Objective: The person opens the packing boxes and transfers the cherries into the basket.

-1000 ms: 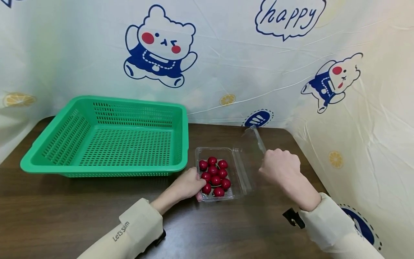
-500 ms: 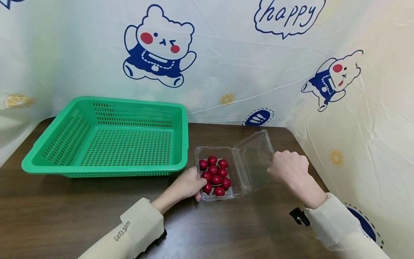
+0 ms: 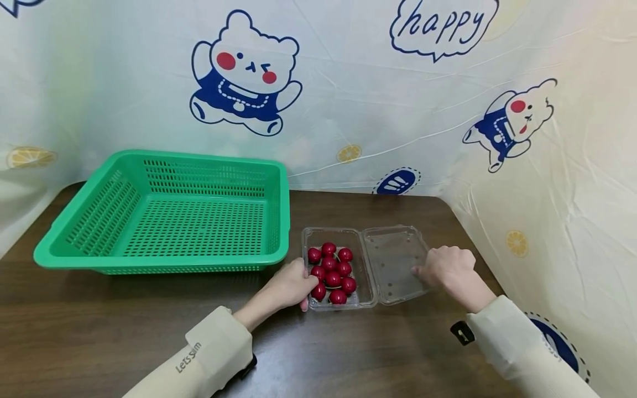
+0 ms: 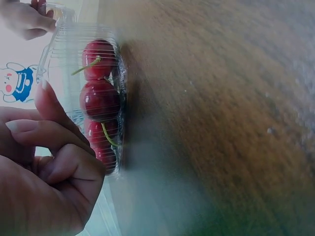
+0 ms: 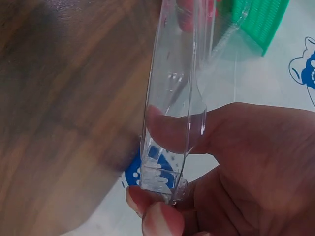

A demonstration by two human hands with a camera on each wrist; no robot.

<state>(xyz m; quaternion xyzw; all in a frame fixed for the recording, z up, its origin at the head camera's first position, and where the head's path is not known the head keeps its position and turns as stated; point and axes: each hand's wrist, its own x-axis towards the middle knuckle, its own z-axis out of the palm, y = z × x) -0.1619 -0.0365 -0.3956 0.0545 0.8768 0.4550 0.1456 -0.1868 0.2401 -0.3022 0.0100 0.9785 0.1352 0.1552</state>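
A clear plastic clamshell box [image 3: 368,287] lies with its lid [image 3: 395,260] folded out to the right on the dark table. Several red cherries [image 3: 329,263] sit in its base, green stems showing through the wall in the left wrist view. My left hand [image 3: 292,284] grips the base's left wall, thumb over the rim and fingers outside. At the lid's right edge, my right hand [image 3: 448,268] pinches the plastic; in the right wrist view the thumb [image 5: 172,132] lies inside the lid and the fingertips [image 5: 162,219] curl under its edge.
A green slotted plastic basket [image 3: 194,260] stands on the table [image 3: 149,331] to the left of the box. A printed white curtain [image 3: 348,83] hangs behind the table and along its right side.
My right hand has swung the lid from raised down to nearly flat on the right, shifting rightward and a little lower. My left hand keeps its grip on the base.
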